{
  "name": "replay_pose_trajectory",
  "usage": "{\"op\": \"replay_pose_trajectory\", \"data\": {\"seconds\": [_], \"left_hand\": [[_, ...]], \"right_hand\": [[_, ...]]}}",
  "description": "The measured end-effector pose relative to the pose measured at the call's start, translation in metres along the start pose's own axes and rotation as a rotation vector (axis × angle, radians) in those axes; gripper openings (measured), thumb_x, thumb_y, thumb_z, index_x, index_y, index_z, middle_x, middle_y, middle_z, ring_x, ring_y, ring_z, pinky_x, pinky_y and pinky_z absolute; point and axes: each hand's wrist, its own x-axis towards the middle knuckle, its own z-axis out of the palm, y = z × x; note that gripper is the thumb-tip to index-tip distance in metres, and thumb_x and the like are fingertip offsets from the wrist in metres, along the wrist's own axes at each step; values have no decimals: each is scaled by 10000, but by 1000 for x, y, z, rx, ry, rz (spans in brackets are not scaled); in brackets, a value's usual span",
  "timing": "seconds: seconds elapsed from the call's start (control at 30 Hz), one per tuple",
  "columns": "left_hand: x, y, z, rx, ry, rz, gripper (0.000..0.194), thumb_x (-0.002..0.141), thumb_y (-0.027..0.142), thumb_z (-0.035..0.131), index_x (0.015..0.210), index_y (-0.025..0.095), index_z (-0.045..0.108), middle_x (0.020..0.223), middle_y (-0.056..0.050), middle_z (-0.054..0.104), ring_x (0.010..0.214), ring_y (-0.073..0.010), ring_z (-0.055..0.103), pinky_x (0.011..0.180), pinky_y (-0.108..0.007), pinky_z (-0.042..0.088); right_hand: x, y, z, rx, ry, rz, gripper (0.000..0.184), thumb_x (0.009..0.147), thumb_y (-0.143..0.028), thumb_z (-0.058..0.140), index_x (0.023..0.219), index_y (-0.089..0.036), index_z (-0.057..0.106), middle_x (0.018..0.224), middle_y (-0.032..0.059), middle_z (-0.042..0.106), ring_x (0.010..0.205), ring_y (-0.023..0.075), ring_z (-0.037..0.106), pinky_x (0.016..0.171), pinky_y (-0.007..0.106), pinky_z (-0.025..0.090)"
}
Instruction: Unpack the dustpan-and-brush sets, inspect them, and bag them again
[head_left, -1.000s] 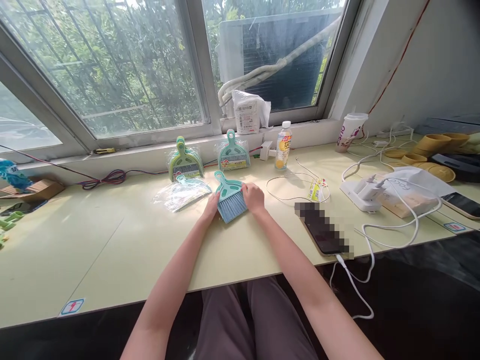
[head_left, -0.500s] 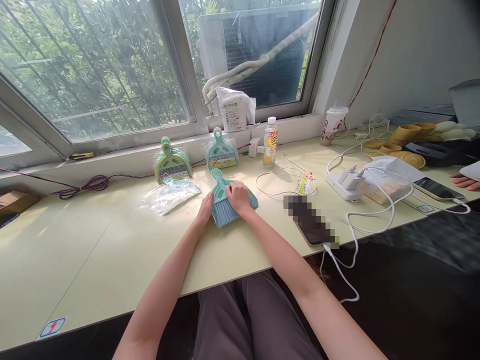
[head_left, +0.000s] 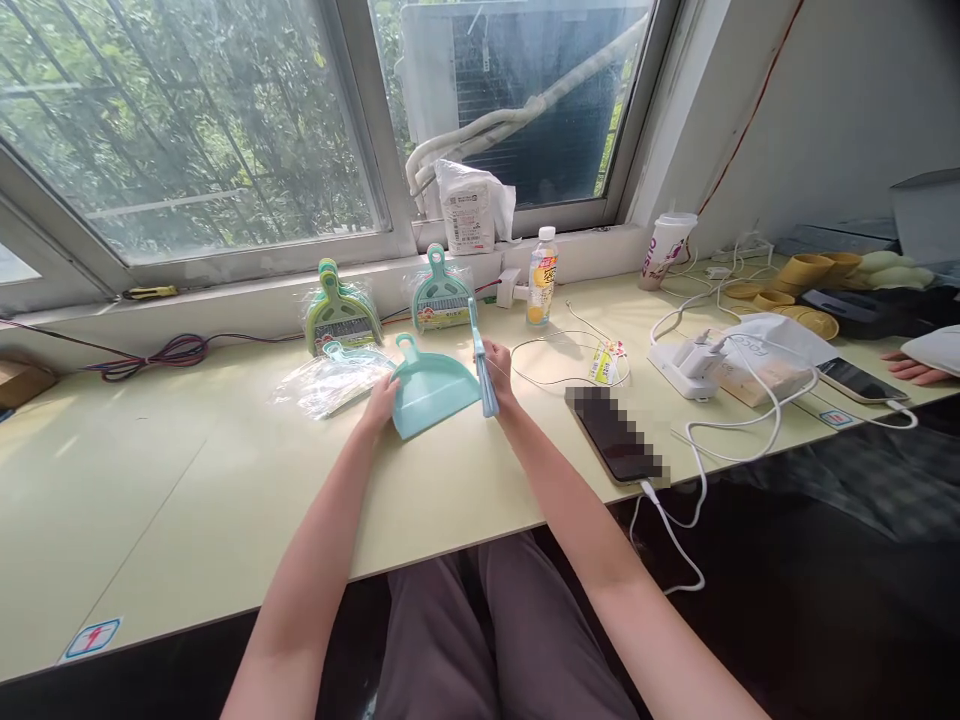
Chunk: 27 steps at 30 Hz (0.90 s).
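Note:
A pale teal dustpan (head_left: 435,392) lies in front of me on the table, its looped handle pointing toward the window. My left hand (head_left: 381,402) grips the pan's left edge. In my right hand (head_left: 497,368) is a small matching brush (head_left: 484,370), held on edge at the pan's right side with its bluish bristles toward me. Just left of the pan lies a crumpled clear plastic wrapper (head_left: 322,385) with a teal handle showing at its far end. Farther back, packaged dustpan sets, one green (head_left: 341,312) and one teal (head_left: 440,295), lean by the window sill.
A drink bottle (head_left: 541,277) stands behind the brush. To the right are a wire loop with a tag (head_left: 606,362), a phone (head_left: 619,440) on a cable, a power strip (head_left: 684,370) and a paper cup (head_left: 666,252). Another person's hand (head_left: 916,367) rests at the far right.
The brush has come away from the dustpan. My right hand has moved it right and turned it on edge, uncovering the pan; my left hand stays at the pan's left edge.

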Motion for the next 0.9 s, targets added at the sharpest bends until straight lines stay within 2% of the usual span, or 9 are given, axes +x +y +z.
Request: {"op": "replay_pose_trajectory", "data": {"seconds": [0.13,0.2,0.3,0.47,0.63,0.77,0.9], "left_hand": [[8,-13,-36,98,9,-58,320,725,369,498,906,141,632,758,-20,589,689,-166,515,659,-287,400],[8,-13,-41,236,-4,-57,263,720,338,477,832,150,624,726,-17,573,680,-169,506,652,-288,385],[7,-10,-36,489,8,-34,208,754,294,436,759,164,598,739,-39,584,721,-197,532,669,-304,383],[1,-3,-30,788,23,-46,247,858,331,402,805,188,595,968,-112,624,954,-269,578,761,-340,406],[-4,3,-30,808,62,-90,389,933,439,316,960,209,628,1122,-133,620,1049,-282,573,802,-359,409],[-5,7,-28,833,102,-132,331,923,397,375,976,210,642,1111,-119,657,1059,-281,578,759,-338,412],[-7,10,-26,874,113,-146,269,896,355,421,930,217,649,1035,-100,690,993,-273,601,706,-315,398]], "right_hand": [[9,12,-18,-454,10,5,342,920,-264,372,698,-184,620,772,72,656,758,197,569,688,288,359],[11,22,-19,-647,-46,6,306,904,-230,400,775,-164,670,911,124,683,891,235,584,771,323,365],[10,36,-15,-800,-108,-7,295,903,-244,422,903,-135,696,1025,166,672,1010,278,557,846,371,354],[9,41,-15,-882,-107,-36,283,899,-238,436,953,-132,692,1023,166,667,1006,296,536,846,404,338],[9,38,-17,-906,-118,-16,281,894,-355,492,909,-152,686,1022,159,653,996,302,520,847,412,319],[9,37,-16,-910,-145,-3,307,857,-434,545,920,-165,678,1047,160,645,1019,304,502,866,417,298],[9,37,-16,-860,-173,51,238,814,-354,573,922,-167,673,1053,147,651,1035,293,514,868,401,287]]}}
